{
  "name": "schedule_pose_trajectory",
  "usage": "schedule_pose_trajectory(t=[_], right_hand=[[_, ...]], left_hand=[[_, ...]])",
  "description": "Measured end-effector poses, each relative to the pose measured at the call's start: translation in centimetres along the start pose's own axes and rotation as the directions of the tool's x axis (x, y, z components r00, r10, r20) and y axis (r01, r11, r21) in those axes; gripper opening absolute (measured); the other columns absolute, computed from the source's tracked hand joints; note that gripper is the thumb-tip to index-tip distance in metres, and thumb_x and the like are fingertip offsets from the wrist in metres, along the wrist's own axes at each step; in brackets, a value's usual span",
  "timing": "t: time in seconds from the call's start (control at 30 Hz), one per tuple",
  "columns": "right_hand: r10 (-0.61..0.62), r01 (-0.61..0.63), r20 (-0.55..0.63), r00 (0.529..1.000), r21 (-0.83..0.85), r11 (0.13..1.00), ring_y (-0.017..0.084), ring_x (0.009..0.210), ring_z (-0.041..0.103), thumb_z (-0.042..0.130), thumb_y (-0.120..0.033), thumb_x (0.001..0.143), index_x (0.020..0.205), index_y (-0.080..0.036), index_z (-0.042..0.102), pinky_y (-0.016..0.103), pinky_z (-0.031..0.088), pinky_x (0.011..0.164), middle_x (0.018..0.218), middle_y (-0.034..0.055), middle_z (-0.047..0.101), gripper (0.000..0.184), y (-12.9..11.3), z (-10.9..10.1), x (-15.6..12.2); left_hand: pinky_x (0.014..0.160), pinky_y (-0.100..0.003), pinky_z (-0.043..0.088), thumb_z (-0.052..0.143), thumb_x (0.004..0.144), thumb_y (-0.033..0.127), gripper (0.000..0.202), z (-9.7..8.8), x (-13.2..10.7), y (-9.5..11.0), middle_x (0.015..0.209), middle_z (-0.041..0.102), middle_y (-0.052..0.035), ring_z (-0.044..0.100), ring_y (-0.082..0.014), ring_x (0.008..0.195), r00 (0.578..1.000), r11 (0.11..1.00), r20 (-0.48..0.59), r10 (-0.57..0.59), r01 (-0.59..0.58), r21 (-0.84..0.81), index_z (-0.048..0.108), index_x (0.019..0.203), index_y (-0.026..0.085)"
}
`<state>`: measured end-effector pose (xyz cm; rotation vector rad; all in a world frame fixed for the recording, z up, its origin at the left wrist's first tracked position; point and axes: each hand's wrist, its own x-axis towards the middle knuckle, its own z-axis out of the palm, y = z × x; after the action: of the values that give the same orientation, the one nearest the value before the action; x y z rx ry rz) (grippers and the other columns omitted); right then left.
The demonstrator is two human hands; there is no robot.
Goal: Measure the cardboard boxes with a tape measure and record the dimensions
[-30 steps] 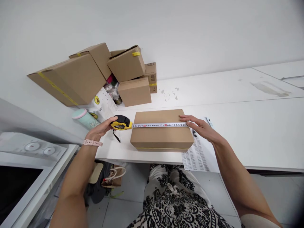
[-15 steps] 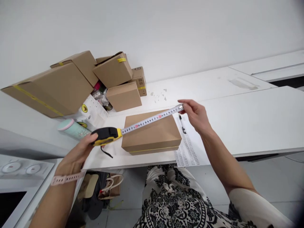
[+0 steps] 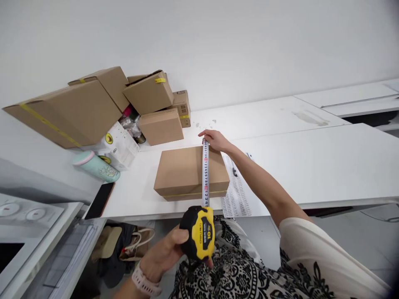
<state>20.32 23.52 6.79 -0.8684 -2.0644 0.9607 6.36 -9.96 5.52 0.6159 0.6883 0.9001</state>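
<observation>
My left hand (image 3: 165, 253) grips the yellow and black case of a tape measure (image 3: 201, 233), held in front of the table's near edge. From it the white blade (image 3: 205, 174) runs away from me across the top of a closed cardboard box (image 3: 181, 170). At the box's far side my right hand (image 3: 215, 140) pinches the blade's end. Right of the box lies a printed sheet (image 3: 240, 199), partly under my right forearm, with a dark pen (image 3: 234, 171) on it.
Several cardboard boxes (image 3: 161, 126) are stacked at the back left. A mint tumbler (image 3: 96, 165) lies on its side by a white avocado-print carton (image 3: 116, 145). Near the table's left corner is a dark flat phone-like object (image 3: 100, 200). Bags (image 3: 137, 245) sit below the table.
The tape has turned from lying along the box's length to crossing its width. My left hand swung right and toward me with the case; my right hand moved left to the far edge.
</observation>
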Motion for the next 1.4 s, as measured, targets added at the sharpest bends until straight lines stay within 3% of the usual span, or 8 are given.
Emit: schedule_pose_trajectory(t=[0.2, 0.33, 0.47, 0.57, 0.7, 1.0, 1.4], right_hand=[[0.017, -0.011, 0.058, 0.998, -0.098, 0.995, 0.02, 0.082, 0.061, 0.039, -0.013, 0.092, 0.114, -0.014, 0.071, 0.035, 0.047, 0.087, 0.083, 0.0074, 0.07, 0.038, 1.2, 1.5, 1.5], [0.035, -0.026, 0.072, 0.997, -0.122, 0.992, 0.019, 0.078, 0.057, 0.044, -0.017, 0.092, 0.114, -0.015, 0.071, 0.033, 0.044, 0.084, 0.081, 0.0054, 0.067, 0.035, 1.6, 1.7, 1.2], [0.043, -0.029, 0.09, 0.995, -0.152, 0.988, 0.018, 0.076, 0.056, 0.052, -0.023, 0.089, 0.11, -0.016, 0.072, 0.031, 0.042, 0.078, 0.077, 0.0038, 0.066, 0.03, 1.6, 1.6, 1.0], [0.029, -0.015, 0.102, 0.994, -0.136, 0.991, 0.017, 0.076, 0.055, 0.053, -0.027, 0.089, 0.09, -0.016, 0.072, 0.028, 0.04, 0.075, 0.08, 0.0045, 0.067, 0.023, 1.3, 1.6, 0.9], [0.031, -0.008, 0.122, 0.992, -0.185, 0.983, 0.015, 0.067, 0.047, 0.051, -0.036, 0.089, 0.068, -0.017, 0.062, 0.028, 0.034, 0.066, 0.065, 0.0004, 0.056, 0.03, 0.8, 1.5, 0.6], [0.07, -0.048, 0.118, 0.991, -0.183, 0.982, 0.014, 0.065, 0.043, 0.053, -0.035, 0.085, 0.063, -0.019, 0.054, 0.03, 0.03, 0.065, 0.062, -0.0006, 0.05, 0.027, 0.3, 1.5, 0.3], [0.088, -0.065, 0.119, 0.989, -0.181, 0.981, 0.015, 0.067, 0.046, 0.053, -0.034, 0.086, 0.067, -0.018, 0.058, 0.029, 0.032, 0.064, 0.067, 0.0015, 0.055, 0.025, 0.5, 1.6, 0.4]], left_hand=[[0.075, -0.038, 0.057, 0.078, 0.073, 0.05, 0.059, 2.1, 2.4, -0.8, 0.107, 0.075, -0.015, 0.077, -0.0338, 0.089, 1.0, 0.998, -0.013, -0.014, 0.014, -0.065, 0.068, 0.119, 0.014], [0.084, -0.044, 0.056, 0.076, 0.076, 0.051, 0.059, 2.2, 2.4, -1.5, 0.107, 0.076, -0.0153, 0.077, -0.0352, 0.091, 0.998, 0.999, -0.058, -0.002, -0.001, -0.053, 0.067, 0.121, 0.015], [0.077, -0.043, 0.057, 0.072, 0.079, 0.055, 0.058, 1.8, 1.9, -2.0, 0.106, 0.075, -0.0149, 0.076, -0.0354, 0.089, 1.0, 0.998, -0.026, 0.004, -0.005, -0.057, 0.068, 0.121, 0.016], [0.072, -0.043, 0.056, 0.069, 0.081, 0.057, 0.068, 1.7, 1.6, -2.5, 0.107, 0.075, -0.0152, 0.077, -0.0341, 0.083, 0.999, 0.995, -0.025, 0.024, -0.026, -0.093, 0.058, 0.137, 0.02], [0.073, -0.043, 0.056, 0.066, 0.083, 0.057, 0.075, 1.7, 1.3, -3.0, 0.112, 0.073, -0.0155, 0.076, -0.0336, 0.084, 1.0, 0.992, -0.011, 0.012, -0.014, -0.129, 0.047, 0.147, 0.023], [0.072, -0.042, 0.057, 0.068, 0.082, 0.055, 0.099, 1.9, 1.0, -3.3, 0.115, 0.072, -0.0134, 0.076, -0.0339, 0.086, 1.0, 0.989, -0.028, 0.009, -0.013, -0.149, 0.013, 0.161, 0.033], [0.075, -0.045, 0.06, 0.066, 0.082, 0.056, 0.087, 2.1, 0.5, -2.8, 0.122, 0.067, -0.0159, 0.073, -0.0341, 0.096, 0.997, 0.992, -0.056, 0.045, -0.052, -0.115, 0.031, 0.158, 0.029]])
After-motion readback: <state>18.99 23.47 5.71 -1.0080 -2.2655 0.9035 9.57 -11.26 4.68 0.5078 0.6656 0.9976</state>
